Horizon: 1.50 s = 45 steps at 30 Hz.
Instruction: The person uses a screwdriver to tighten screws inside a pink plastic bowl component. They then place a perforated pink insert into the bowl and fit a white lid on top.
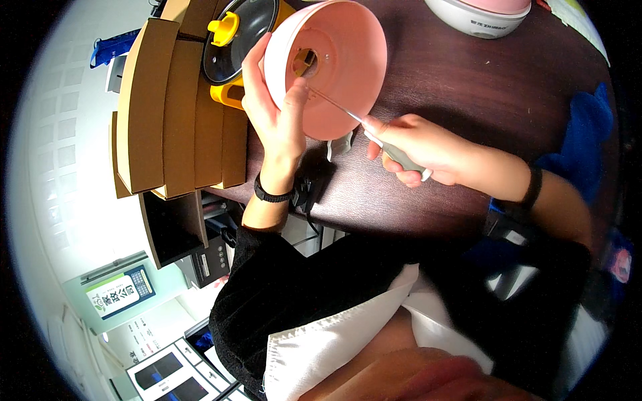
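Observation:
My left hand [277,110] grips a round pink plastic shell [341,63] by its edge, tilted so its underside faces me, with a hole near the middle. My right hand [418,148] is closed on a screwdriver [374,134] with a grey-green handle. The thin metal shaft reaches up and left to the pink shell, with its tip near my left thumb. Both hands are above a dark brown table [468,87].
Brown cardboard boxes [174,113] stand stacked at the left of the table. A yellow appliance with a dark glass lid [237,40] sits behind the shell. A white and pink appliance base [481,17] is at the far edge. A small white part [341,146] lies under the shell.

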Tool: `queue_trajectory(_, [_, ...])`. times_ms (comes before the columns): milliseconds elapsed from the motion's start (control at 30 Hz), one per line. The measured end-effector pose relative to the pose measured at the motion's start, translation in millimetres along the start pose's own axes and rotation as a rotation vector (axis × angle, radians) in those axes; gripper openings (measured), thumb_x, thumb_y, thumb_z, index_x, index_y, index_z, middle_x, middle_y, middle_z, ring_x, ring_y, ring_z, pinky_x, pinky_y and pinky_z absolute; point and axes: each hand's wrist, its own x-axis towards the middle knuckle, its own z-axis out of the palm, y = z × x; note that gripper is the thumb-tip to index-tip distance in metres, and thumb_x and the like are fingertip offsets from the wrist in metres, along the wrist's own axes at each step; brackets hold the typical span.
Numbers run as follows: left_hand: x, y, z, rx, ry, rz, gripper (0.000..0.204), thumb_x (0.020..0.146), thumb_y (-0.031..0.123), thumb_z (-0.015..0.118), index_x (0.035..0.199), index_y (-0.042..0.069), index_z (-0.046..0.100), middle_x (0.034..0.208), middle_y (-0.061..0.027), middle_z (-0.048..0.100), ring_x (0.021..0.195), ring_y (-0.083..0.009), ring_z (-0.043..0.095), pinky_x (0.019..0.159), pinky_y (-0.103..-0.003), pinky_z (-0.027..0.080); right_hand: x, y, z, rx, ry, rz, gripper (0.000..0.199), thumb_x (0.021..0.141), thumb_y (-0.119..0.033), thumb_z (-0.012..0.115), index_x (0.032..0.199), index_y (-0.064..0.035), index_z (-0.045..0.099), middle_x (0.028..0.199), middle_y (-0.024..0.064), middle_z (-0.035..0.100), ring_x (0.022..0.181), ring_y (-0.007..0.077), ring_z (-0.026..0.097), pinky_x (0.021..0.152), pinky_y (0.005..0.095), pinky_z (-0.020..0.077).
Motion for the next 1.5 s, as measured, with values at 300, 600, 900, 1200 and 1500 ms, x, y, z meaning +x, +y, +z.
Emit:
queue_trajectory(300, [3.9, -12.9, -9.4, 0.011, -0.008, 0.085, 0.062, 0.075, 0.017, 0.059, 0.133, 0.004, 0.043, 0.117, -0.0175, 0.061, 0.105, -0.0246, 0.061, 0.094, -0.037, 0.045, -9.4, -23.7, -14.5, -1.324, 0.588, -0.612, 0.034, 0.086, -0.036, 0.064, 0.086, -0.0019, 0.067, 0.061, 0.0138, 0.063, 0.054, 0.0257, 0.065, 0.05, 0.0357, 0.05])
queue_trajectory(600, [5.9, -20.4, -5.7, -0.005, 0.017, 0.105, 0.06, 0.076, 0.02, 0.06, 0.132, 0.004, 0.044, 0.113, -0.0158, 0.062, 0.102, -0.0229, 0.061, 0.092, -0.036, 0.046, -7.9, -12.8, -9.1, -1.605, 0.861, -0.864, 0.03, 0.081, -0.035, 0.067, 0.077, -0.0057, 0.063, 0.056, 0.0086, 0.06, 0.049, 0.0245, 0.062, 0.047, 0.035, 0.0485])
queue_trajectory(900, [1.3, -11.7, -2.6, -0.018, 0.028, 0.052, 0.06, 0.075, 0.017, 0.06, 0.132, 0.003, 0.044, 0.113, -0.0153, 0.061, 0.103, -0.0224, 0.059, 0.093, -0.036, 0.044, -8.9, -23.0, -13.4, -1.319, 0.647, -0.633, 0.036, 0.082, -0.038, 0.067, 0.07, -0.0042, 0.067, 0.059, 0.0139, 0.062, 0.057, 0.0294, 0.065, 0.053, 0.0396, 0.0513])
queue_trajectory(1200, [2.8, -11.1, -1.9, -0.04, 0.032, 0.035, 0.06, 0.075, 0.015, 0.059, 0.132, 0.002, 0.043, 0.112, -0.0145, 0.061, 0.102, -0.0218, 0.059, 0.093, -0.035, 0.044, 6.8, -18.2, -20.5, -0.817, 0.348, -0.285, 0.053, 0.09, -0.049, 0.057, 0.072, 0.0001, 0.064, 0.052, 0.0105, 0.055, 0.044, 0.0194, 0.055, 0.047, 0.0344, 0.0467])
queue_trajectory(1500, [5.8, -4.7, 1.3, -0.031, 0.008, 0.003, 0.058, 0.075, 0.017, 0.054, 0.13, -0.002, 0.044, 0.12, -0.0173, 0.054, 0.111, -0.0246, 0.053, 0.099, -0.038, 0.04, 7.1, -6.8, -17.3, -0.482, 0.196, -0.189, 0.051, 0.092, -0.048, 0.053, 0.08, 0.0001, 0.061, 0.05, 0.0039, 0.049, 0.037, 0.0134, 0.045, 0.038, 0.0295, 0.0371])
